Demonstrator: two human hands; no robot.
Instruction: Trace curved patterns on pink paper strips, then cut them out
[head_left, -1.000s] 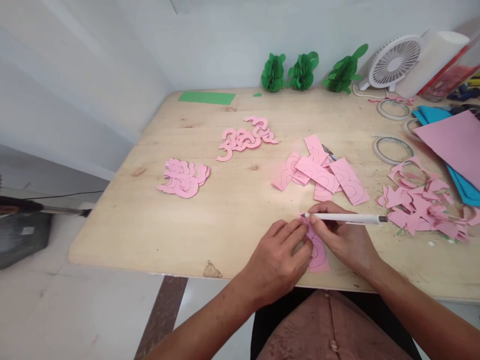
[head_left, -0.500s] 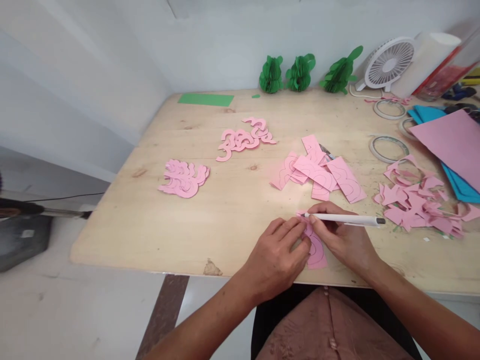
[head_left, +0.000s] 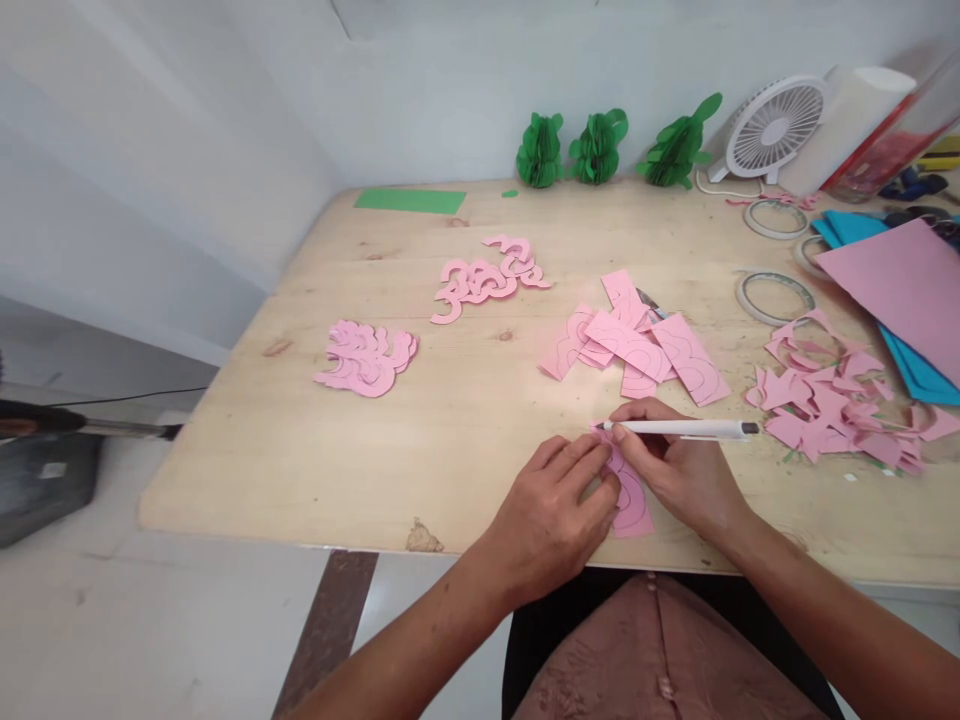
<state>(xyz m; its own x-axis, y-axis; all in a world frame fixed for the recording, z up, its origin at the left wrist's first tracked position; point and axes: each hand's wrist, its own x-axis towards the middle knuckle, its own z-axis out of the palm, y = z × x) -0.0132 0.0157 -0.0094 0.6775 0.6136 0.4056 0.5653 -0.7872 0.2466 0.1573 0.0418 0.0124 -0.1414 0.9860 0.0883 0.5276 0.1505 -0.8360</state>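
Note:
My right hand [head_left: 686, 470] grips a white pen [head_left: 682, 429] between thumb and fingers. Its tip rests at the top end of a pink paper strip [head_left: 634, 508] near the table's front edge. Curved lines are drawn on that strip. From the left, my left hand [head_left: 562, 495] bends its fingers over the strip and holds it against the table; its fingertips partly hide the paper. Just beyond the hands lie several pink strips with drawn curves [head_left: 630, 343], overlapping in a loose pile. A dark-tipped tool is partly covered by them.
Cut pink scalloped shapes [head_left: 367, 358] and thin curved pieces [head_left: 484, 278] lie left. Pink scraps [head_left: 832, 405], tape rolls [head_left: 775, 298], and pink sheet [head_left: 900, 290] over blue ones are right. A fan [head_left: 776, 130], green paper figures [head_left: 540, 150] and green strip [head_left: 409, 200] stand or lie behind.
The pen and my right hand have shifted slightly left and up, along the top end of the strip. My left hand stays in nearly the same place on the paper.

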